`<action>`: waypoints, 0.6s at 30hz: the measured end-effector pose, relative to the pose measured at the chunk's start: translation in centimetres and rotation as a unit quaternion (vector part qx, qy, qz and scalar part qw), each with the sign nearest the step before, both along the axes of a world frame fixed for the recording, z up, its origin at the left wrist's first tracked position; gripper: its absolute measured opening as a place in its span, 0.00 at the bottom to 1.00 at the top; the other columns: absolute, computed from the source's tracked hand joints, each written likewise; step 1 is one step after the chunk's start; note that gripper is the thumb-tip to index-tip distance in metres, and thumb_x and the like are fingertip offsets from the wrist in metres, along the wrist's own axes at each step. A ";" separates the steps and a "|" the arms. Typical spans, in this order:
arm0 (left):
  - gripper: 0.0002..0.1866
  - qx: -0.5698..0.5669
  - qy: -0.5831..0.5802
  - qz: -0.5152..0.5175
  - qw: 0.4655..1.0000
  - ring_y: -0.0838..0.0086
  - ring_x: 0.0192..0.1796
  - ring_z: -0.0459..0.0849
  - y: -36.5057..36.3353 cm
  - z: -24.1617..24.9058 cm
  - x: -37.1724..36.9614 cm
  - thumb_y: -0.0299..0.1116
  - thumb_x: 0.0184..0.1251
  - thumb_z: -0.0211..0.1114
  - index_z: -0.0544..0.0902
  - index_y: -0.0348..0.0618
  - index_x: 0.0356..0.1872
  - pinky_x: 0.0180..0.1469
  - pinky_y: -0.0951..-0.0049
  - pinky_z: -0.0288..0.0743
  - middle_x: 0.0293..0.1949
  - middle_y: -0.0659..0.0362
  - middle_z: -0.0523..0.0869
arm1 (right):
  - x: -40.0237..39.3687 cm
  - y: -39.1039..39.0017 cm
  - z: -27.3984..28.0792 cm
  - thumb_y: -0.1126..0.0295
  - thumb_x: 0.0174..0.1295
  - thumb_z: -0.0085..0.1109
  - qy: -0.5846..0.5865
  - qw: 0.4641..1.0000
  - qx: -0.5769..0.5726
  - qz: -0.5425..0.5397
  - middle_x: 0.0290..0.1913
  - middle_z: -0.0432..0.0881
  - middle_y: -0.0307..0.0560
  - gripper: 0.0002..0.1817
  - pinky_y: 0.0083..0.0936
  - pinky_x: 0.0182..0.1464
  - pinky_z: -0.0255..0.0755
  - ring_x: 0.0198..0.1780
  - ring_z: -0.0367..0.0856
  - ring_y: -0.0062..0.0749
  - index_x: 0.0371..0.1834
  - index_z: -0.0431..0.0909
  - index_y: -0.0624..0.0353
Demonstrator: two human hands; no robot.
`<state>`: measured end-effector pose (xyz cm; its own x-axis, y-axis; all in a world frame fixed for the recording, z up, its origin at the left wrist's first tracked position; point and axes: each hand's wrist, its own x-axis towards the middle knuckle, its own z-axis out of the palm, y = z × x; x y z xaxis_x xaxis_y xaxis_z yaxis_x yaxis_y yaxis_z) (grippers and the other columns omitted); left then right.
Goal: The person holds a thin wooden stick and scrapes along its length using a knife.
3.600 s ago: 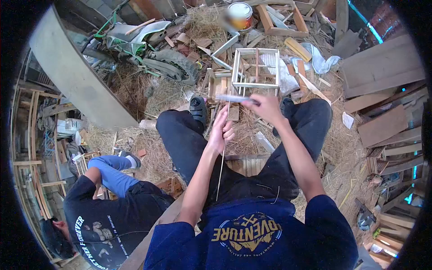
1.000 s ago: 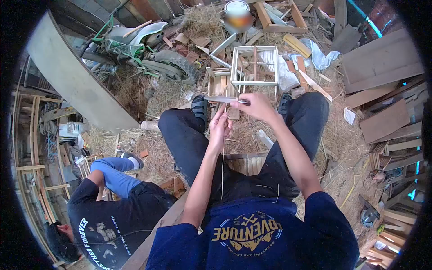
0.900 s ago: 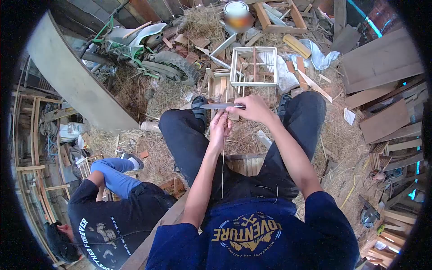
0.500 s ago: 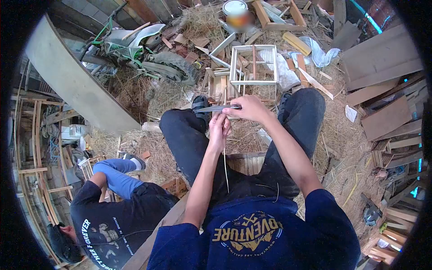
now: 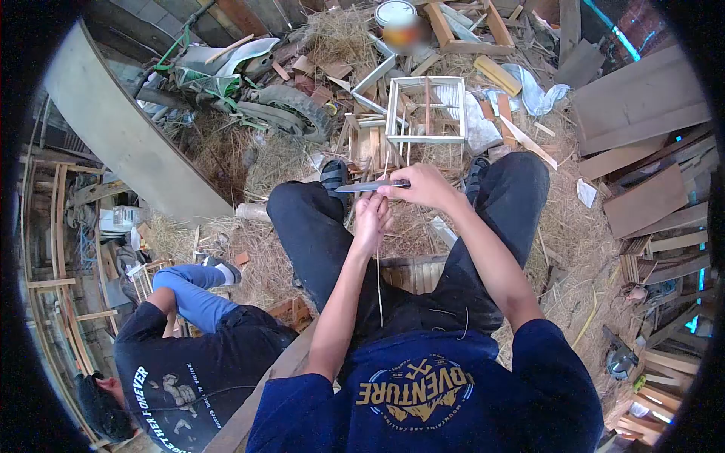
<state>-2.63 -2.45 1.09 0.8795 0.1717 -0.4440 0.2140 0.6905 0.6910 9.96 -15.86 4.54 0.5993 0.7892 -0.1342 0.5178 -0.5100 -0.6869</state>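
My right hand (image 5: 420, 189) is closed round the handle of a knife (image 5: 364, 186), whose blade points left. Just below the blade, my left hand (image 5: 371, 219) pinches a thin pale strip (image 5: 380, 291). The strip hangs down from the fingers toward my lap, and a short part of it rises past the blade. Both hands are close together between my knees, above the straw-covered floor.
A co-worker (image 5: 204, 362) sits at the lower left. Beyond my feet stands a pale wooden frame (image 5: 427, 139). A tire (image 5: 291, 113) and a curved board (image 5: 128, 121) are at the upper left, wooden boards (image 5: 642, 98) at the right.
The knife blade lies slightly lower and more level across the strip. More of the strip shows above the blade, and my hands have shifted only a little.
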 end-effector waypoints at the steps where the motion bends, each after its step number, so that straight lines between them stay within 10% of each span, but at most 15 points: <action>1: 0.13 -0.018 -0.010 -0.004 1.000 0.87 0.12 0.54 0.1 0.0 0.0 0.36 0.83 0.51 0.74 0.46 0.60 0.14 0.81 0.48 0.15 0.72 0.59 | 0.0 -0.1 0.2 0.33 0.60 0.59 0.011 1.000 -0.004 -0.001 0.28 0.85 0.54 0.29 0.44 0.42 0.77 0.36 0.86 0.52 0.43 0.89 0.47; 7: 0.16 -0.099 -0.038 -0.029 0.994 0.87 0.12 0.52 0.6 0.1 -0.7 0.33 0.82 0.49 0.73 0.48 0.66 0.13 0.83 0.46 0.15 0.72 0.58 | 0.1 -1.0 -0.3 0.38 0.57 0.68 0.032 0.994 0.098 -0.021 0.19 0.77 0.46 0.28 0.33 0.29 0.65 0.21 0.72 0.30 0.36 0.89 0.54; 18: 0.16 -0.127 -0.006 -0.041 0.991 0.88 0.11 0.51 0.3 0.6 -0.1 0.33 0.83 0.48 0.73 0.48 0.66 0.12 0.83 0.44 0.15 0.72 0.57 | 0.9 -1.9 -0.8 0.38 0.51 0.73 0.043 0.995 0.079 -0.053 0.24 0.85 0.43 0.28 0.28 0.34 0.74 0.28 0.83 0.30 0.37 0.90 0.53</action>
<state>-2.77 -2.19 1.66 0.8910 -0.0163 -0.4536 0.2699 0.8225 0.5006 10.84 -17.74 3.74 0.6715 0.7380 -0.0672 0.4036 -0.4402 -0.8020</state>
